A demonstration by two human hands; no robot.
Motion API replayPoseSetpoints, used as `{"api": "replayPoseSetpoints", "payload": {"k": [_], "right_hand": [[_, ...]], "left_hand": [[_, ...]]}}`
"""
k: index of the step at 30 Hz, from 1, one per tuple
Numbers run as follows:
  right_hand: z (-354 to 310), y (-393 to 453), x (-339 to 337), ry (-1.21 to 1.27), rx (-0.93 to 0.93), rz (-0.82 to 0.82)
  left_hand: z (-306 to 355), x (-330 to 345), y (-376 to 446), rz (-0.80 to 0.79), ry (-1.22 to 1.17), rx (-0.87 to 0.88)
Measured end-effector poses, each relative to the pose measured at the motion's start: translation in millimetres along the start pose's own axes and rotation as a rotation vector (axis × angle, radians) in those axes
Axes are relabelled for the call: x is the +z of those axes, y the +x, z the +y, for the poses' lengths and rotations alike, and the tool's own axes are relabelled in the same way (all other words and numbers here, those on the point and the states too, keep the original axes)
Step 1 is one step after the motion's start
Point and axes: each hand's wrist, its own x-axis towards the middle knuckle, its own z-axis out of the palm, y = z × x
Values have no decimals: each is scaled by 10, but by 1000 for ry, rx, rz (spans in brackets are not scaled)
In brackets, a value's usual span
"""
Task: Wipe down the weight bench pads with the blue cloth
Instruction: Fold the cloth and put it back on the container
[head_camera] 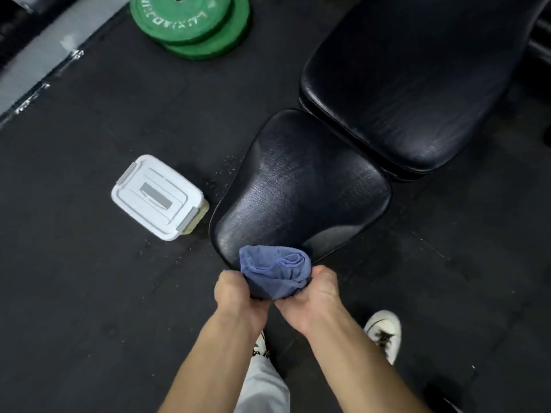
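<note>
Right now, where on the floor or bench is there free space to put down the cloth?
Free: the seat pad beyond the cloth, the back pad, and the floor between the white box and green plates. Crowded: the seat's near tip, where both hands, left and right, grip the cloth.

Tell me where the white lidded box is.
In the head view, the white lidded box sits on the black floor, just left of the seat pad, below the green plates.

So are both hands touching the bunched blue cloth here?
Touching. The head view shows the left hand and right hand gripping the bunched blue cloth from either side.
</note>
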Motion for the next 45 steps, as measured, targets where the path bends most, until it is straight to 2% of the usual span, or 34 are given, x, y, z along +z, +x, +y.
{"api": "replayPoseSetpoints", "payload": {"k": [4,8,16,23,26,29,31,33,35,38,45], "right_hand": [[-226,45,9,-48,17,66],[-609,57,-55,-123,25,53],[-1656,13,-105,-285,-29,67],[-2226,-73,-61,-417,-52,97],[-2379,-134,-28,-509,-180,67],[-2477,-189,66,-764,-312,138],[-2443,-240,75,-953,-458,89],[-2399,-287,-10,-1149,-628,-26],[-2411,-351,-74,-1288,-727,-122],[-2523,-401,-38,-1319,-788,-162],[-2840,-881,-216,-926,-552,-260]], "left_hand": [[-190,108,17,75,-118,-6],[-450,296,-21,90,-309,-53],[-1004,1218,-129,15,-450,-104],[-1211,1771,-233,-60,-525,-157],[-1277,2012,-365,-108,-619,-209],[-1315,2267,-509,-207,-755,-261],[-1341,2392,-570,-253,-847,-297],[-1378,2464,-613,-276,-906,-330],[-1406,2499,-676,-280,-913,-340],[-1432,2479,-735,-320,-857,-298],[-1531,2176,-993,-363,-449,-104]]}}
